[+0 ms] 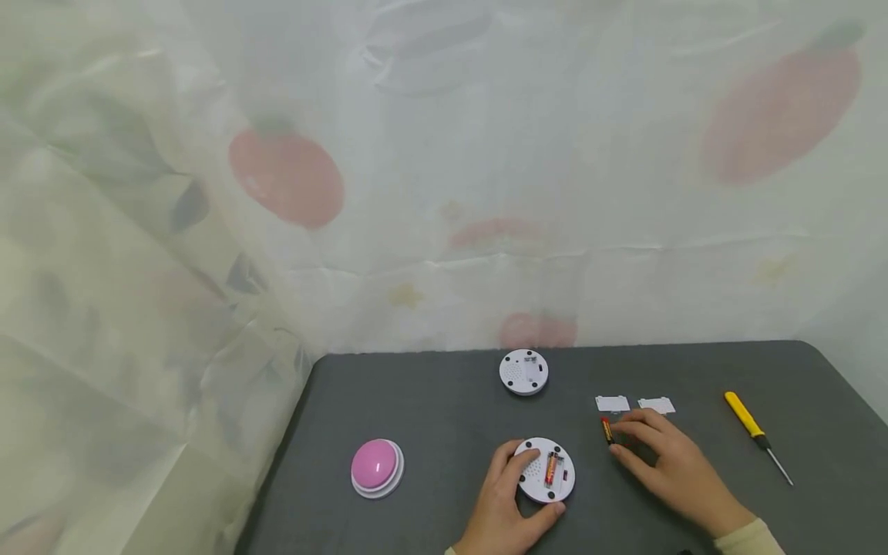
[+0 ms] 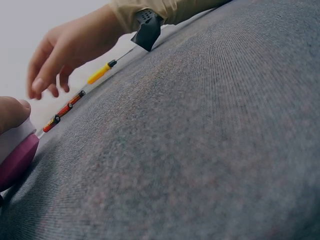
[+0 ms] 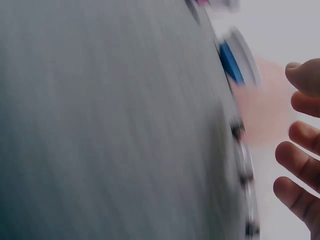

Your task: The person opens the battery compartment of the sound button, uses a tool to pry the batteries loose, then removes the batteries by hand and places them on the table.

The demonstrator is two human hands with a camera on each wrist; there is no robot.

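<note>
My left hand (image 1: 499,501) grips a round push button (image 1: 534,487) turned upside down, thumb and fingers around its rim. A red battery (image 1: 550,469) lies in the open compartment on its white underside. The left wrist view shows the button's purple dome (image 2: 19,162) facing down. My right hand (image 1: 666,470) is beside a small red and black battery (image 1: 607,430), thumb and index finger close to it. In the left wrist view that hand hovers over a row of batteries (image 2: 65,110). Its fingers (image 3: 295,157) are spread apart in the right wrist view.
Two white battery covers (image 1: 613,404) lie behind my right hand. A yellow screwdriver (image 1: 744,415) is at the right. Another upturned button (image 1: 515,375) with a blue dome (image 3: 231,62) sits near the back edge. A pink button (image 1: 375,465) stands upright at the left.
</note>
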